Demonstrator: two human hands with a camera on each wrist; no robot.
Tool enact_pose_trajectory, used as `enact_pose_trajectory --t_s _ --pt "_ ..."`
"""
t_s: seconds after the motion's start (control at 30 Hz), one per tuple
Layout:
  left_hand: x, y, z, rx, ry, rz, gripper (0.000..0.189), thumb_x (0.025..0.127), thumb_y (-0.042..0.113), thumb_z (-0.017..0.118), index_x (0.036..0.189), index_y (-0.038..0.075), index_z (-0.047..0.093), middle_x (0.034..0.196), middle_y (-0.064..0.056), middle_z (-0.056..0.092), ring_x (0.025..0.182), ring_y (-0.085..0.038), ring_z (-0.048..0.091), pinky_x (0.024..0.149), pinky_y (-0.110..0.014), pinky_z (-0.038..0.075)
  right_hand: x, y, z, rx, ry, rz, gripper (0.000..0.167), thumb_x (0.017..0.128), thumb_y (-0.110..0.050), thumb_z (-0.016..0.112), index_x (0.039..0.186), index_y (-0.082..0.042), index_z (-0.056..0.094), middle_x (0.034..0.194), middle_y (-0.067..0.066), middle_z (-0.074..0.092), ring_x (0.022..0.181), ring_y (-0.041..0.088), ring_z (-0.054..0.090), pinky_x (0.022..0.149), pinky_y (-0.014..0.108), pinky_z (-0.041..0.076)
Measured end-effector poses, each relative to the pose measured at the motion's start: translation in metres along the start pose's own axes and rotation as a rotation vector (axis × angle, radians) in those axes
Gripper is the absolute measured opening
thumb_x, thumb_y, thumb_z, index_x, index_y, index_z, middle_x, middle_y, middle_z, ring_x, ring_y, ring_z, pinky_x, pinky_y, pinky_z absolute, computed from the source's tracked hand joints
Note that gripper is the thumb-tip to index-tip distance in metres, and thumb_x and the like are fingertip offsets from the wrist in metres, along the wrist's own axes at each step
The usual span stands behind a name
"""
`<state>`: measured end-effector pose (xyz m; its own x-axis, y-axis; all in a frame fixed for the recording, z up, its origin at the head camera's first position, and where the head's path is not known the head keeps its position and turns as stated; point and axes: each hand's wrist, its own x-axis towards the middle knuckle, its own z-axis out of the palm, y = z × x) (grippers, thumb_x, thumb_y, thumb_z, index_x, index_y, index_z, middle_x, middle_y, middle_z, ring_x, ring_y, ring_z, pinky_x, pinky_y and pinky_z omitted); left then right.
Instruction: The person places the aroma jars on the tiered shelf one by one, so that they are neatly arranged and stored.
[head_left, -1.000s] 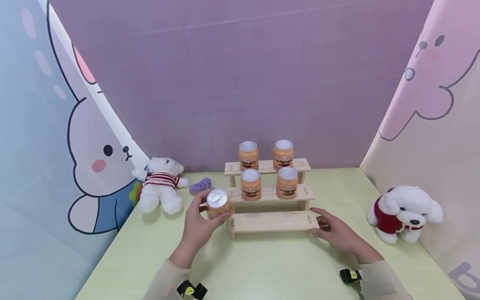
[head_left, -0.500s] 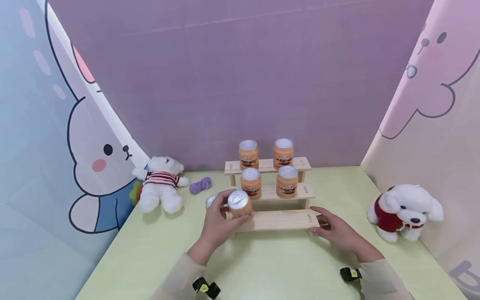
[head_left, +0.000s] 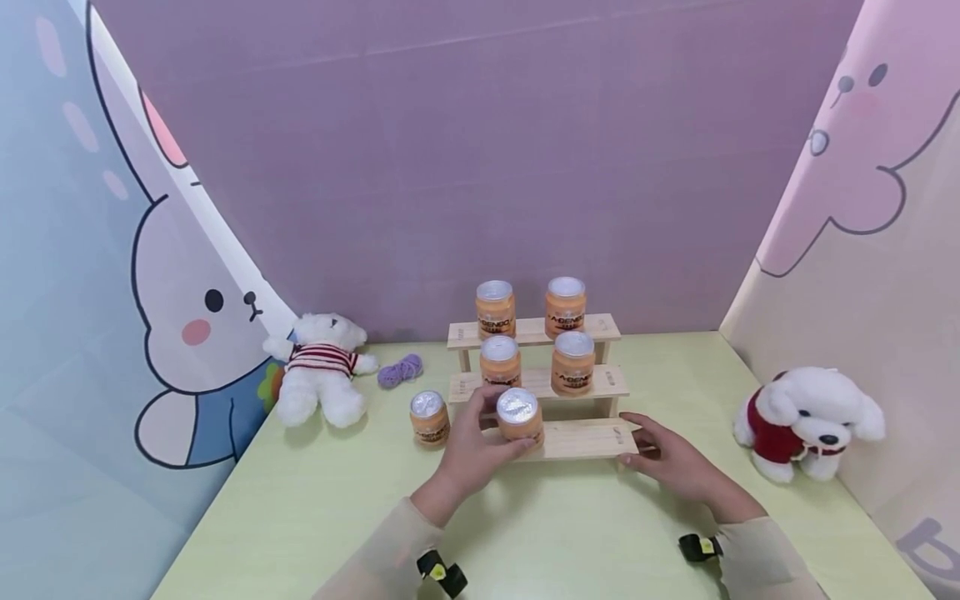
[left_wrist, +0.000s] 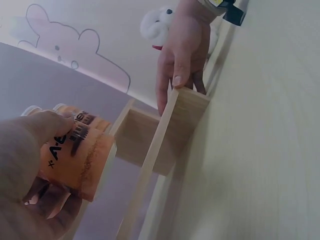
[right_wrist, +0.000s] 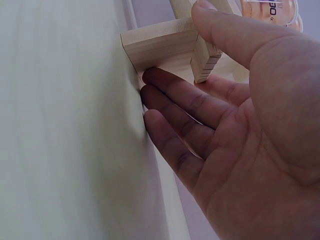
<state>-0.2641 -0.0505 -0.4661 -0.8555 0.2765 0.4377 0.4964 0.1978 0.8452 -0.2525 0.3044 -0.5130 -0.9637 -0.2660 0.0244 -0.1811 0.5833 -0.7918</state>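
Note:
My left hand grips an orange jar with a silver top, thumb in front and fingers behind. In the left wrist view that jar is apart from the bottom step, over its left half. The stepped wooden rack stands upright on the table. My right hand holds the right end of the bottom step between thumb and index finger, and in the right wrist view its other fingers lie loosely below. Two jars stand on the top step, including the right one, and two on the middle, including one.
Another orange jar stands on the table left of the rack. Behind it lie a purple yarn bundle and a white plush bear. A white plush dog sits at the right. Printed walls enclose three sides.
My left hand has carried the jar rightward from beside the rack to over the bottom step. The jar on the table left of the rack has come into view. My right hand stays put.

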Motion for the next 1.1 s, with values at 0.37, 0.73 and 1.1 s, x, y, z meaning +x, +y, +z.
enact_pose_trajectory --t_s 0.37,0.73,1.1 --pt "0.007 0.001 0.025 0.007 -0.051 -0.009 0.075 0.078 0.022 0.096 0.14 0.023 0.054 0.133 0.005 0.061 0.119 -0.018 0.061 0.101 -0.041 0.055 -0.001 -0.001 -0.001 0.018 -0.008 0.001 0.076 0.098 -0.031 0.076 0.16 -0.011 0.038 0.123 0.008 0.07 0.113 0.024 0.066 0.096 0.045 0.055" --pt "0.015 -0.001 0.046 0.008 -0.086 -0.014 0.077 0.076 0.015 0.096 0.14 0.021 0.054 0.134 0.004 0.059 0.12 -0.021 0.061 0.1 -0.04 0.055 -0.001 0.0 -0.001 0.018 -0.005 -0.008 0.076 0.098 -0.031 0.077 0.16 -0.011 0.038 0.123 0.007 0.07 0.112 0.022 0.067 0.095 0.043 0.055" --pt "0.02 -0.002 0.06 0.027 -0.103 -0.058 0.077 0.076 0.013 0.096 0.14 0.018 0.054 0.131 0.005 0.061 0.117 -0.015 0.061 0.098 -0.031 0.055 -0.001 -0.003 -0.001 0.023 -0.009 0.0 0.076 0.098 -0.031 0.076 0.16 -0.01 0.037 0.124 0.008 0.07 0.112 0.024 0.067 0.099 0.049 0.054"
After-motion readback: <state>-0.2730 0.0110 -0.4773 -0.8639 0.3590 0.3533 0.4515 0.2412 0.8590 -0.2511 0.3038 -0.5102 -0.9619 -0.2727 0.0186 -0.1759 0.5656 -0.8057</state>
